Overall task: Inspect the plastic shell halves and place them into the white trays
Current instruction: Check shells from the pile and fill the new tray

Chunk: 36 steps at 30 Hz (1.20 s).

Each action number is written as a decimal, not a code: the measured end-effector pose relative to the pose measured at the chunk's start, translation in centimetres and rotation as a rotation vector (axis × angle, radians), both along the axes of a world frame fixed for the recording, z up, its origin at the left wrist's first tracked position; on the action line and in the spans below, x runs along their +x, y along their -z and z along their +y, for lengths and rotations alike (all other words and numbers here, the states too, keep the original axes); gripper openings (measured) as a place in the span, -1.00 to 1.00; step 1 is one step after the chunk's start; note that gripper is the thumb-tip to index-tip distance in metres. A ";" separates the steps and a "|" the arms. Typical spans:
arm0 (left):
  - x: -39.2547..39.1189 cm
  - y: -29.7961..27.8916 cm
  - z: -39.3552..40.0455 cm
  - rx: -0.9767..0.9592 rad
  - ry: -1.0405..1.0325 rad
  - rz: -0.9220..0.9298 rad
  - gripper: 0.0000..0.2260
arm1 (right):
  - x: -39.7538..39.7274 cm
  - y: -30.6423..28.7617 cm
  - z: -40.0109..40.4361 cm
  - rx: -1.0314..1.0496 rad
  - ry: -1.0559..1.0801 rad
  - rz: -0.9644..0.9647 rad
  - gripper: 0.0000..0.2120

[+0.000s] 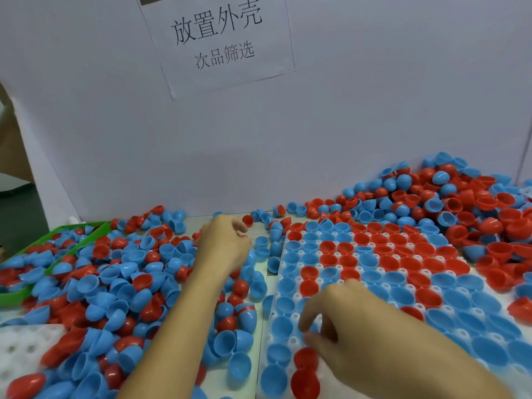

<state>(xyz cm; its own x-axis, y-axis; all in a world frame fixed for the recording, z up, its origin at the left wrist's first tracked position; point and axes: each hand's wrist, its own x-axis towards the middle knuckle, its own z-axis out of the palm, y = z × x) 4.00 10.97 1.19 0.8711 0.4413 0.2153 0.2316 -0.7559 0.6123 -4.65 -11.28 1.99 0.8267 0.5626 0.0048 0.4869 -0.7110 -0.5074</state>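
Shell halves point(121, 286), red and blue, lie heaped loose across the tabletop point(260, 276) on the left and piled high at far right against the white board point(374, 125). White tray point(283, 246) at right centre holds shells seated open side up in its sockets. A second white tray point(20, 349) shows at lower left, partly buried. Left hand point(223, 246) rests over the loose heap, fingers curled (contents not discernible). Right hand point(345, 321) is over the near tray rows, fingers pinched narrow on a blue shell point(312, 329). Green bin point(17, 296) at far left holds more shells. A printed paper sign point(218, 38) is fixed to the board.
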 end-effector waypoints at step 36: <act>-5.7 1.5 -9.4 -1.215 0.486 -0.240 -0.79 | 4.2 1.5 -0.8 0.796 0.282 0.128 -0.88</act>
<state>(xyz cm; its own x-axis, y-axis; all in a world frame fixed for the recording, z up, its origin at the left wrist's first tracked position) -1.68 1.58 -0.26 0.9900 0.1180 0.0777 -0.1122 0.3218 0.9401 -0.42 -12.08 0.48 0.9564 0.2045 0.2085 0.2501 -0.2049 -0.9463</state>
